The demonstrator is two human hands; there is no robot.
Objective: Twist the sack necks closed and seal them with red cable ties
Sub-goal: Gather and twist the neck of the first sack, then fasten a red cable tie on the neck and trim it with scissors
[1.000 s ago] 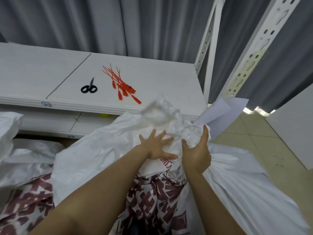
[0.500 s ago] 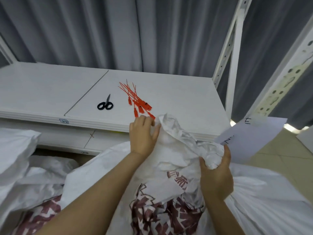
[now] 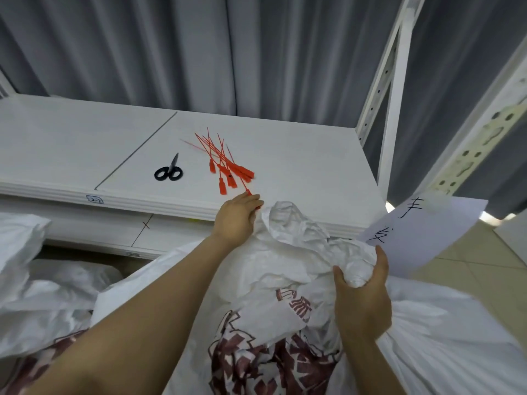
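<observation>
Gripping the twisted sack neck (image 3: 356, 270), the right hand (image 3: 362, 306) has its thumb and fingers clamped round it, just under a paper sheet (image 3: 422, 235). The white sack (image 3: 288, 252) bulges up against the front edge of the shelf (image 3: 308, 155). The left hand (image 3: 236, 218) sits at that edge, fingers curled together over the head of the nearest tie (image 3: 247, 191), with red showing at the fingertips. The other red cable ties (image 3: 225, 166) fan out behind, with the scissors (image 3: 168, 172) further left. Bare board runs right to the shelf upright (image 3: 395, 109).
</observation>
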